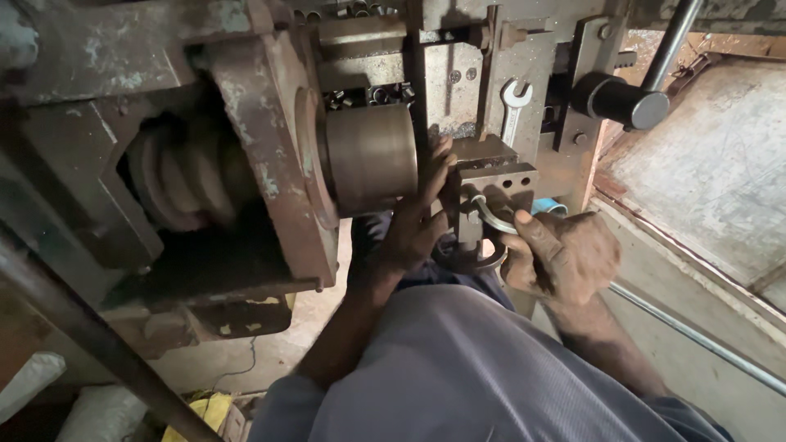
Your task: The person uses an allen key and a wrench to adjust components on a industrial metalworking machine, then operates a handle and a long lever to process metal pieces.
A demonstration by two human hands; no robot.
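My left hand (419, 219) lies with its fingers spread against the end face of a large metal cylinder (370, 158) on a rusty machine (246, 123). My right hand (558, 254) is closed around the handle of a metal wrench (490, 219), whose curved end sits under a steel block with small holes (501, 178). A dark ring-shaped part (473, 260) shows between the two hands. What the wrench bites on is hidden by the block and my fingers.
A second open-ended spanner (513, 105) rests upright against the machine above the block. A black-knobbed lever (621, 100) sticks out at the upper right. A worn metal plate (720, 164) and a thin rod (696, 337) lie to the right. White sacks (49, 393) sit at the lower left.
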